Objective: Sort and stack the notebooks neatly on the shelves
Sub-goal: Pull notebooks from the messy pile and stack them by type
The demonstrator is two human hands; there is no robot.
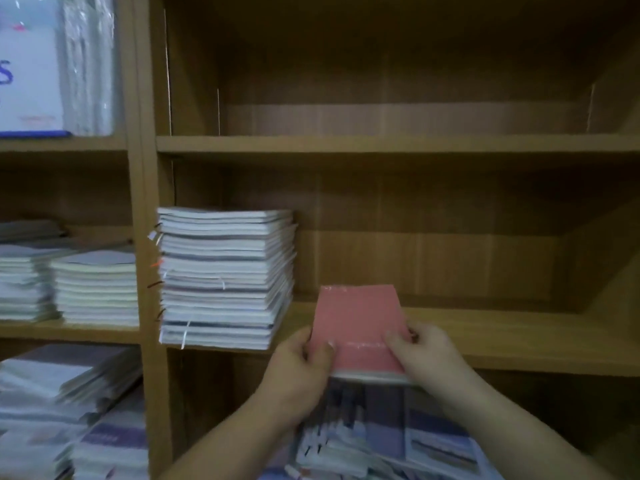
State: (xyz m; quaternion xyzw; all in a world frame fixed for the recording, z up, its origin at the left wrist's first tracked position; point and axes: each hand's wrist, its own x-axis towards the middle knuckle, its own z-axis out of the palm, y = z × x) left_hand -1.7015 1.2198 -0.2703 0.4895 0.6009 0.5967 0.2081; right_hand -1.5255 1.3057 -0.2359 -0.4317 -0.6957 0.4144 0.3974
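A pink notebook [358, 323] is held in front of the middle shelf [502, 344], its far end over the shelf board. My left hand [301, 368] grips its left near corner, thumb on the cover. My right hand [422, 351] pinches its right near edge. A tall stack of notebooks [225, 278] stands on the same shelf to the left of the pink one. Below my hands lies a loose heap of notebooks [388, 434] with blue and grey covers.
The upper shelf [381, 145] is bare wood. In the left bay, stacks of notebooks [69, 282] sit on the middle level and tilted piles [62, 403] below. A white sheet with blue print [27, 74] stands top left. An upright wooden divider [145, 237] separates the bays.
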